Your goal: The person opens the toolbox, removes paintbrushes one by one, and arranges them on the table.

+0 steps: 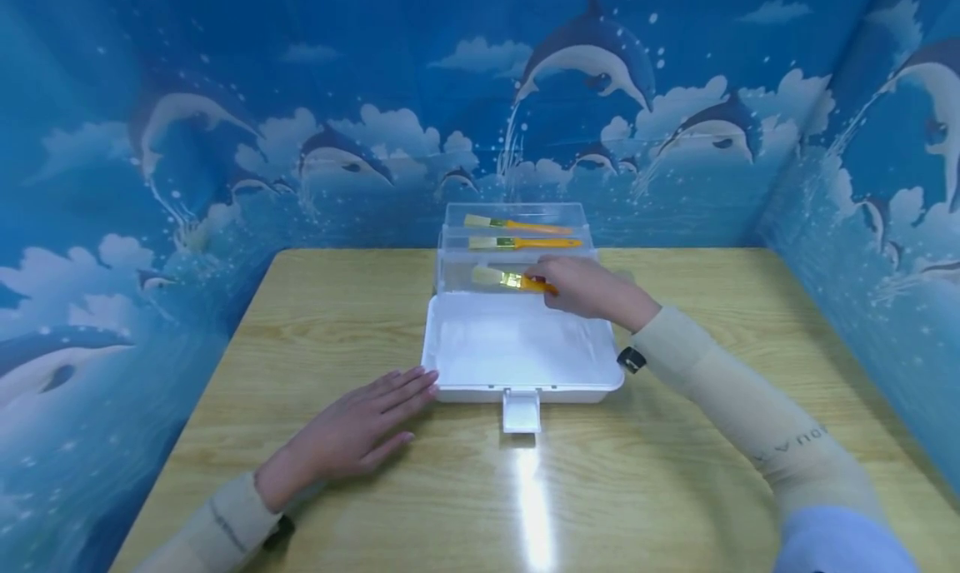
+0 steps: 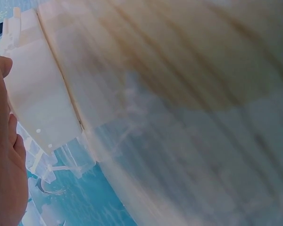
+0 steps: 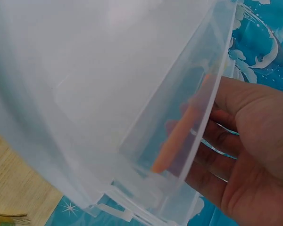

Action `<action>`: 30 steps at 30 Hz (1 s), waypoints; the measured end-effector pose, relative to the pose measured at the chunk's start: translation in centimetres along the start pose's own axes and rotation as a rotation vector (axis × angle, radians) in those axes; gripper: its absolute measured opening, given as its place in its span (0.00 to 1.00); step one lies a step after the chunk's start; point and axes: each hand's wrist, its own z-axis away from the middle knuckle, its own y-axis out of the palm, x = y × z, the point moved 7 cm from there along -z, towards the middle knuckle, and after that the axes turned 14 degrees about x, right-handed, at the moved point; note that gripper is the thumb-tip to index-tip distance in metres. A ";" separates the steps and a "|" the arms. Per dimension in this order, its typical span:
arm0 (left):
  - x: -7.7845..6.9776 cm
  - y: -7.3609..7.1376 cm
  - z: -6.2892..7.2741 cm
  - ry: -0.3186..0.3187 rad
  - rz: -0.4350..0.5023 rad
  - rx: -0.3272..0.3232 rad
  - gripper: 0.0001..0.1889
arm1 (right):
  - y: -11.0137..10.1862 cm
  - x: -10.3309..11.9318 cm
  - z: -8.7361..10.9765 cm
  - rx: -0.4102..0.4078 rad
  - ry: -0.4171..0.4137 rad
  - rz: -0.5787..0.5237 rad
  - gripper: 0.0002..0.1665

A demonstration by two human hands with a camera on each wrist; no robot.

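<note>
We have a white box open on the tabletop, latch hanging at its front edge, translucent tiers stepped up behind, with a top brush and a middle brush, both yellow-handled, across the upper ones. In the lowest tier we mark the lowest brush, bristles left, its handle grasped by the right hand's fingers and visible through clear plastic from the right wrist. We log the left hand as released, fingers straight, fingertips at the box's front left corner.
</note>
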 end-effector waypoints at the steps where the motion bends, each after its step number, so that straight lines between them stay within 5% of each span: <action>1: 0.0 0.0 0.0 -0.001 0.001 0.000 0.34 | -0.1 0.0 0.1 -0.005 0.004 -0.002 0.24; 30: -0.2 -0.3 0.2 0.005 -0.003 -0.013 0.34 | -1.1 -0.6 2.5 -0.117 -0.021 -0.120 0.26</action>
